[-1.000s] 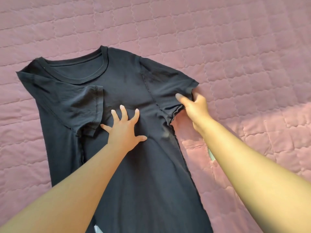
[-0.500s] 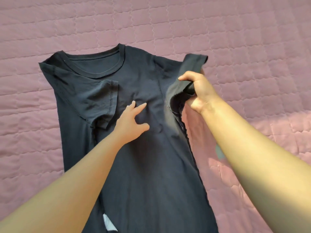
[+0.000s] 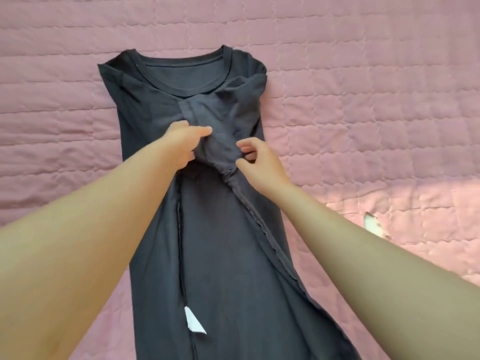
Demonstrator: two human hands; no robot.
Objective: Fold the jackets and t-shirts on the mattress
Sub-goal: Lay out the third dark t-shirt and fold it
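Now, head view: dark t-shirt [image 3: 220,255] flat on the pink quilted mattress [image 3: 363,74], collar far, both sides turned inward. Best to lay the bunched sleeve [image 3: 220,118] flat across the chest, smooth outward, and keep the folded edge straight and parallel to the other. Left hand [image 3: 185,144] curled, pinching the sleeve cloth at mid-chest. Right hand [image 3: 259,162] just beside it, bent fingers nipping the side seam [image 3: 249,203]. White label [image 3: 193,320] lower down.

Dark grey t-shirt [image 3: 207,242] flat on the pink quilted mattress [image 3: 363,87], collar away, both sleeves folded inward.
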